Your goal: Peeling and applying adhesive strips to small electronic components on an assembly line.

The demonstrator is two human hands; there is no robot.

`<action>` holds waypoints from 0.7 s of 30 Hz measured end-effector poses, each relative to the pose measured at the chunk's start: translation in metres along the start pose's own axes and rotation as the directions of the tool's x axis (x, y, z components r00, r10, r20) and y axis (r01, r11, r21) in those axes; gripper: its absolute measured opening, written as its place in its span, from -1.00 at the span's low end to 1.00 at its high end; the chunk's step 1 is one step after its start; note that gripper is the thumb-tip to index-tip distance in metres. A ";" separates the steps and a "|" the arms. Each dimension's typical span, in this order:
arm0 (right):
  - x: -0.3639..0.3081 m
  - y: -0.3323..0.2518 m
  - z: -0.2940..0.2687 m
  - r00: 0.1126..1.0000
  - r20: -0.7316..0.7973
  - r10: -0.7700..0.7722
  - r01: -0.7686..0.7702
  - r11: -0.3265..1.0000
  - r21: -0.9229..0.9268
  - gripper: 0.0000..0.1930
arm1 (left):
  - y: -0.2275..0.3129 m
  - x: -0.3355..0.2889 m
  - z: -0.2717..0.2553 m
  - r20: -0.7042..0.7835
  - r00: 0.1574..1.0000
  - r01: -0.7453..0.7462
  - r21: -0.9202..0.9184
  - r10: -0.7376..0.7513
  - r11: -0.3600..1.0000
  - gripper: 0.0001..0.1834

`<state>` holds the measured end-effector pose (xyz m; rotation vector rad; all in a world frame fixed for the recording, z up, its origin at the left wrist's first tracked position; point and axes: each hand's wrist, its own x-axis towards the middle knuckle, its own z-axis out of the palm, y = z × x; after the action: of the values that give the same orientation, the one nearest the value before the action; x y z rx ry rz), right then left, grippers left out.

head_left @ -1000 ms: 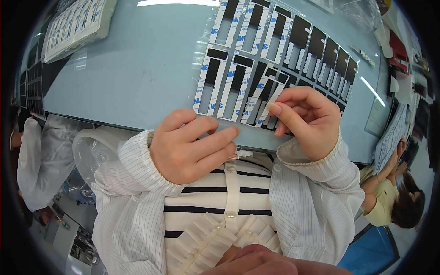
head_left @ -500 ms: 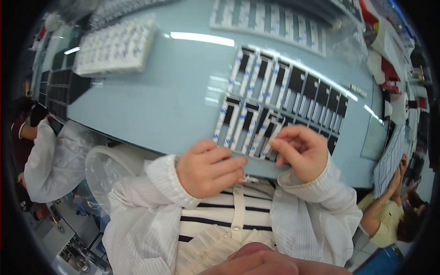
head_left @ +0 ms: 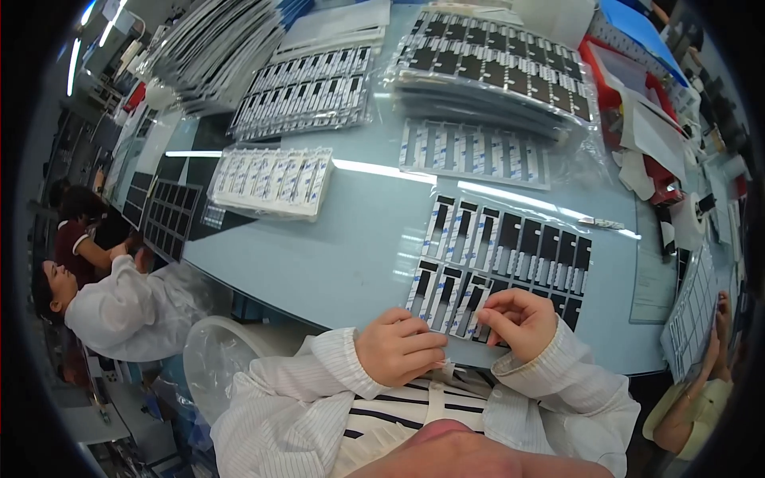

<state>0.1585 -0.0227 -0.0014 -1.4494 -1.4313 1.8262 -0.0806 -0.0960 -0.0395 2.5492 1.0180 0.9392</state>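
Locate the white, blue-printed narrow rectangular frame over the third lower-row cell from the left on the flat black-and-grey gridded sheet; your right hand appears to pinch its right side between thumb and index finger. Align its edges before applying pressure. Steady the sheet with your left hand, loosely curled, contents indeterminable, beside the glossy pale-blue tabletop's edge.

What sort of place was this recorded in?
Probably a hand-assembly workshop or factory: a sheet of black parts, some with white-and-blue strips, lies at the right hand, stacked sheets lie farther back on the table, and other people are on both sides.
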 end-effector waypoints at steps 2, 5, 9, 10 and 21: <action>0.001 0.001 0.001 1.000 0.010 0.020 -0.020 1.000 0.017 -0.86 | -0.001 0.002 0.000 -0.017 1.000 -0.010 -0.016 0.009 1.000 -0.83; 0.001 0.001 0.002 1.000 0.000 0.020 -0.020 1.000 0.006 -0.86 | -0.003 0.001 -0.001 0.022 1.000 -0.010 -0.011 0.010 1.000 -0.82; 0.000 0.000 0.001 1.000 0.014 -0.011 0.011 1.000 0.016 -0.86 | 0.002 0.003 -0.004 0.011 1.000 -0.018 0.015 0.018 1.000 -0.82; 0.001 0.000 0.001 1.000 0.016 -0.007 0.006 0.999 0.032 -0.86 | 0.001 0.003 -0.004 0.020 1.000 -0.017 0.018 0.016 1.000 -0.82; 0.000 0.002 0.000 1.000 0.016 -0.008 0.008 0.999 0.037 -0.86 | 0.004 0.003 -0.002 0.025 1.000 0.000 0.018 -0.001 1.000 -0.82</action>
<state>0.1593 -0.0238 -0.0034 -1.4124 -1.4016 1.8537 -0.0781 -0.0974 -0.0348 2.5682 1.0243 0.9000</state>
